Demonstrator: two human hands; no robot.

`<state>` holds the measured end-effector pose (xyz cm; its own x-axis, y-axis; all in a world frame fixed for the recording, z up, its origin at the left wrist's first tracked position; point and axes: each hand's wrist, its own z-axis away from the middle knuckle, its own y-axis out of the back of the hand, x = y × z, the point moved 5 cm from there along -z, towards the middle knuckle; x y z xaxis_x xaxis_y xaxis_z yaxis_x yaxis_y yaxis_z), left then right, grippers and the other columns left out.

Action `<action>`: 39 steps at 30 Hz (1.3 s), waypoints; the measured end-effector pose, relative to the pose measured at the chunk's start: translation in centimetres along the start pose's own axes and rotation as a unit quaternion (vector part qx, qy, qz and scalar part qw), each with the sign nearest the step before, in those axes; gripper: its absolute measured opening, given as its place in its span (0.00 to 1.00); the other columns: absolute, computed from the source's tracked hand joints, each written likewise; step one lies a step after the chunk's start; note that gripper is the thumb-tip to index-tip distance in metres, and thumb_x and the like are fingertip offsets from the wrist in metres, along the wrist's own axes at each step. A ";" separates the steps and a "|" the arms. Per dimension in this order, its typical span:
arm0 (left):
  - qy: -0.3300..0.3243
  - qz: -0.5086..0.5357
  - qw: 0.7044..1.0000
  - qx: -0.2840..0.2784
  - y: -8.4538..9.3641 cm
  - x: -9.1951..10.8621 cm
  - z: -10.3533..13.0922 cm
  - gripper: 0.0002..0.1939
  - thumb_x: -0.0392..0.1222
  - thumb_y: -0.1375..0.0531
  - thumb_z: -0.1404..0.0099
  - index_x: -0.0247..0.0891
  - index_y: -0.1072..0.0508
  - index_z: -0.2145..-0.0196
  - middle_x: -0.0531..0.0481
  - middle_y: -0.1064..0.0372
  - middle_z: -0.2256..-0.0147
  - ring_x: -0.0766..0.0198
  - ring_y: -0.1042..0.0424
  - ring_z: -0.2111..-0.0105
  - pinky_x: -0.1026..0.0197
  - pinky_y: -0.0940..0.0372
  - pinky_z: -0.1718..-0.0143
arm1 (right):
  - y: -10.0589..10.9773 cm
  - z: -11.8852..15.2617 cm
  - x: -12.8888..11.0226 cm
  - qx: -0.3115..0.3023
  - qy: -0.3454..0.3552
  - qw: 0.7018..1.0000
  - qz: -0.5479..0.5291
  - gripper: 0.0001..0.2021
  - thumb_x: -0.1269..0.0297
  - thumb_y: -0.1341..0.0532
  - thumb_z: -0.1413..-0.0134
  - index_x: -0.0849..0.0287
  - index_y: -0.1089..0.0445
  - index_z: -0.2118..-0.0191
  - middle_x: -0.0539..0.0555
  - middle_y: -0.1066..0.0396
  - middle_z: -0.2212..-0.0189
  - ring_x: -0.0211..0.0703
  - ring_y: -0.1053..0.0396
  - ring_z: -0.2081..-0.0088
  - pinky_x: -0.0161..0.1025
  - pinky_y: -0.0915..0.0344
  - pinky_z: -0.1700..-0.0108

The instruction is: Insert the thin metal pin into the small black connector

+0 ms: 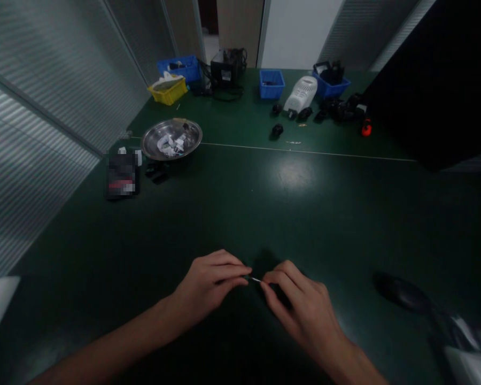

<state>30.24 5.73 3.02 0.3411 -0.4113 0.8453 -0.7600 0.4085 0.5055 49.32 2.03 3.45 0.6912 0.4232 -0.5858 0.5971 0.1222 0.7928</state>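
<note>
Slim pale piece [255, 279], toward the near edge of green table [224, 214], pinched at opposite ends by left hand [210, 278] and right hand [307, 299], fingers narrowed, presumably for steadiness

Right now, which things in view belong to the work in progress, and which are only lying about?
Apparently in the job: thin light piece, between left grip and right grip.

Probably just lying about: metal bowl with white scraps, yellow bin, middle blue bin, white slotted object, orange-red item, dark rounded object, right.
</note>
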 end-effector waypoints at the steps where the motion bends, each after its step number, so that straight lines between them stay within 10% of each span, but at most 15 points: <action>1: 0.009 0.004 1.000 -0.003 0.0 -0.1 0.0 0.13 0.38 0.36 0.30 0.42 0.19 0.50 0.47 0.21 0.58 0.63 0.24 0.59 0.61 0.28 0.58 | 0.0 0.0 0.0 0.000 -0.001 1.000 0.005 0.10 0.62 0.47 0.27 0.53 0.29 0.57 0.53 0.27 0.65 0.38 0.27 0.70 0.36 0.34 0.70; 24: -0.041 -0.052 0.997 0.035 0.9 0.8 0.2 0.13 0.36 0.39 0.29 0.40 0.21 0.49 0.46 0.24 0.56 0.64 0.26 0.58 0.61 0.29 0.58 | -0.9 -0.2 -0.8 0.011 0.024 0.999 0.031 0.10 0.63 0.47 0.27 0.55 0.29 0.58 0.51 0.28 0.64 0.37 0.28 0.70 0.35 0.37 0.71; 39: -0.091 -0.105 0.987 -0.082 1.2 1.0 0.0 0.21 0.29 0.47 0.28 0.38 0.30 0.41 0.42 0.27 0.45 0.59 0.30 0.48 0.54 0.31 0.47 | 0.3 0.5 -1.1 0.039 0.042 0.998 -0.023 0.08 0.67 0.44 0.28 0.56 0.28 0.56 0.52 0.27 0.63 0.36 0.27 0.67 0.34 0.36 0.67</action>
<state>29.69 5.77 4.44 0.3656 -0.6341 0.6813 -0.5779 0.4191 0.7003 48.97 1.20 4.28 0.6281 0.4921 -0.6027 0.6598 0.0736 0.7478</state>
